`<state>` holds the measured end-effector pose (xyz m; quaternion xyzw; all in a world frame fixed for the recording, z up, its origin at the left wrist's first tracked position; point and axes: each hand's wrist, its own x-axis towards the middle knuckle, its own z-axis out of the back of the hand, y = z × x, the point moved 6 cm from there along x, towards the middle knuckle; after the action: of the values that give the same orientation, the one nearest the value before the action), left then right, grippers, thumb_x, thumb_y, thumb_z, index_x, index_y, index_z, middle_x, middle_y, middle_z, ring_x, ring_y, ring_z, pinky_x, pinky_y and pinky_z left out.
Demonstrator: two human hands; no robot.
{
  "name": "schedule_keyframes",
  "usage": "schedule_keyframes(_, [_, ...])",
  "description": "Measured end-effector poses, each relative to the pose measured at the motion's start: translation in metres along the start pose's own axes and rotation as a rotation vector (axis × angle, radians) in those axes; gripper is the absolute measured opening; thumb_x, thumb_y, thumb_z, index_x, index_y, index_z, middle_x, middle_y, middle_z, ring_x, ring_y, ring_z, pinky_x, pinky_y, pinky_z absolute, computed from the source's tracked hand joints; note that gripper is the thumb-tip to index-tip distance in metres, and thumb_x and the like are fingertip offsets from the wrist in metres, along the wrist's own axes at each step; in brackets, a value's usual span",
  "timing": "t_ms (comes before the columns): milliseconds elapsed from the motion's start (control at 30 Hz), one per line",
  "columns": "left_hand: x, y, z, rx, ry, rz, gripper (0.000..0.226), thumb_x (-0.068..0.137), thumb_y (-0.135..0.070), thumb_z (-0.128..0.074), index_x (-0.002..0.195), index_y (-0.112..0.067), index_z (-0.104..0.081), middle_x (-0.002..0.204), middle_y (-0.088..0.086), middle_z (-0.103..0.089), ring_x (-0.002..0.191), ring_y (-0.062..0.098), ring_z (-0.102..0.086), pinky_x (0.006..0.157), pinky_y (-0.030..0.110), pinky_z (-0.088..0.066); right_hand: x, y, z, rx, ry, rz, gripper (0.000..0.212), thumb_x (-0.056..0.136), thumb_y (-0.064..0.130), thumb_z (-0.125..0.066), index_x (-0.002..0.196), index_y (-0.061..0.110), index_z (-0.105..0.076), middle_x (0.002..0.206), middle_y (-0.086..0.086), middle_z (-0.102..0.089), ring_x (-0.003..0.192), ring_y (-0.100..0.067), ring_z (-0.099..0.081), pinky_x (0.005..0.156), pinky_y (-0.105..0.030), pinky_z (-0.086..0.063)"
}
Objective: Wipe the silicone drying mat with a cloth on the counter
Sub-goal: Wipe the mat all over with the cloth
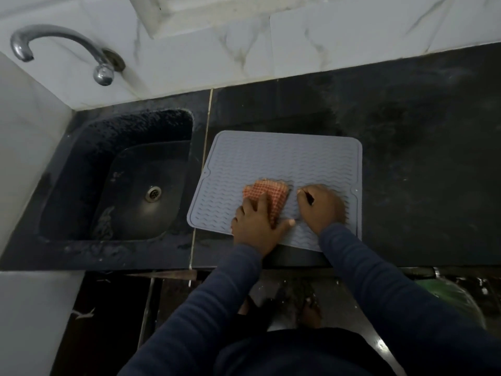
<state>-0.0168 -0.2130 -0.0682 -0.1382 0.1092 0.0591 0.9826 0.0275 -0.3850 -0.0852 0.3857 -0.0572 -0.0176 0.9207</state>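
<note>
A grey silicone drying mat (pixel 273 158) with wavy ridges lies flat on the black counter (pixel 420 158), just right of the sink. An orange checked cloth (pixel 271 192) rests folded on the mat's near middle. My left hand (pixel 256 225) presses down on the cloth's near part, fingers spread over it. My right hand (pixel 321 206) lies on the mat beside the cloth, to its right, fingers curled onto the ridges, holding nothing I can see. Both forearms are in dark blue sleeves.
A black sink (pixel 122 180) with a metal drain sits left of the mat, under a chrome tap (pixel 62 47) on the marble-tiled wall. The counter's front edge runs just below the mat. A green object (pixel 444 294) shows below the counter at right.
</note>
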Motion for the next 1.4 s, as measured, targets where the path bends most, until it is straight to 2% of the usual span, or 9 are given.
schedule_keyframes(67, [0.001,-0.005,-0.003,0.101,-0.096,0.015,0.069,0.084,-0.063,-0.048,0.138,-0.021,-0.041,0.138,0.023,-0.039,0.115,0.041,-0.042,0.093,0.051,-0.038,0.0,0.0,0.0,0.005,0.008,0.015,0.026,0.093,0.028,-0.058,0.07,0.016,-0.061,0.071,0.006,-0.052,0.062,-0.016,-0.05,0.055,-0.027,-0.037])
schedule_keyframes(200, [0.009,0.004,0.009,-0.104,-0.256,-0.119,0.035,0.089,-0.028,-0.06,0.118,-0.009,-0.061,0.111,0.02,-0.056,0.096,0.037,-0.055,0.082,0.045,-0.05,0.001,-0.001,0.001,0.015,0.002,0.025,0.026,0.093,0.03,-0.055,0.07,0.019,-0.059,0.07,0.005,-0.052,0.062,-0.016,-0.049,0.056,-0.027,-0.035])
schedule_keyframes(400, [-0.018,-0.037,-0.008,-0.011,-0.123,-0.389,0.049,0.09,-0.048,-0.042,0.13,-0.022,-0.055,0.12,0.019,-0.051,0.09,0.035,-0.058,0.072,0.04,-0.054,0.002,-0.008,0.0,0.074,-0.043,-0.002,0.025,0.095,0.028,-0.051,0.079,0.015,-0.064,0.073,0.0,-0.061,0.064,-0.018,-0.053,0.057,-0.029,-0.041])
schedule_keyframes(633, [-0.009,0.011,0.009,0.304,0.068,-0.29,0.046,0.099,-0.043,-0.038,0.143,-0.034,-0.034,0.13,0.015,-0.044,0.096,0.035,-0.059,0.075,0.041,-0.048,0.0,-0.005,0.003,0.102,-0.047,0.018,0.024,0.096,0.028,-0.054,0.08,0.013,-0.065,0.071,-0.001,-0.061,0.062,-0.019,-0.054,0.056,-0.031,-0.046])
schedule_keyframes(733, [0.002,0.098,0.041,0.333,0.065,-0.011,0.047,0.099,-0.048,-0.032,0.145,-0.04,-0.024,0.126,0.014,-0.048,0.098,0.034,-0.061,0.079,0.039,-0.048,0.0,-0.004,0.004,0.097,-0.06,0.015,0.025,0.096,0.027,-0.055,0.079,0.011,-0.065,0.07,-0.002,-0.06,0.06,-0.019,-0.053,0.055,-0.03,-0.045])
schedule_keyframes(833, [0.002,0.15,0.066,0.192,-0.04,0.208,0.048,0.095,-0.058,-0.032,0.139,-0.042,-0.038,0.127,0.014,-0.05,0.102,0.039,-0.06,0.086,0.042,-0.047,0.0,-0.006,0.001,0.072,-0.044,-0.01,0.025,0.095,0.028,-0.056,0.078,0.011,-0.065,0.071,-0.001,-0.059,0.062,-0.02,-0.053,0.057,-0.029,-0.043])
schedule_keyframes(967, [0.001,0.094,0.048,-0.016,-0.115,0.036,0.047,0.094,-0.049,-0.043,0.139,-0.035,-0.042,0.125,0.011,-0.044,0.094,0.036,-0.059,0.08,0.038,-0.048,0.002,-0.004,0.003,0.069,-0.058,-0.027,0.02,0.094,0.027,-0.058,0.08,0.015,-0.066,0.072,0.004,-0.055,0.064,-0.018,-0.053,0.06,-0.027,-0.041])
schedule_keyframes(1167, [-0.019,0.002,0.003,0.215,-0.024,-0.381,0.041,0.073,-0.027,-0.076,0.113,-0.027,-0.065,0.099,0.01,-0.058,0.052,0.021,-0.059,0.042,0.03,-0.048,0.001,-0.006,0.002,0.056,-0.052,-0.013,0.023,0.094,0.031,-0.055,0.079,0.018,-0.065,0.071,0.003,-0.059,0.063,-0.016,-0.054,0.058,-0.029,-0.046])
schedule_keyframes(1400, [-0.01,0.108,0.049,0.392,0.036,-0.053,0.049,0.091,-0.028,-0.048,0.139,-0.036,-0.041,0.123,0.009,-0.043,0.094,0.034,-0.061,0.077,0.042,-0.05,0.001,-0.009,-0.002,0.063,-0.033,-0.019,0.027,0.096,0.033,-0.053,0.073,0.02,-0.059,0.068,0.005,-0.054,0.059,-0.013,-0.05,0.056,-0.024,-0.034])
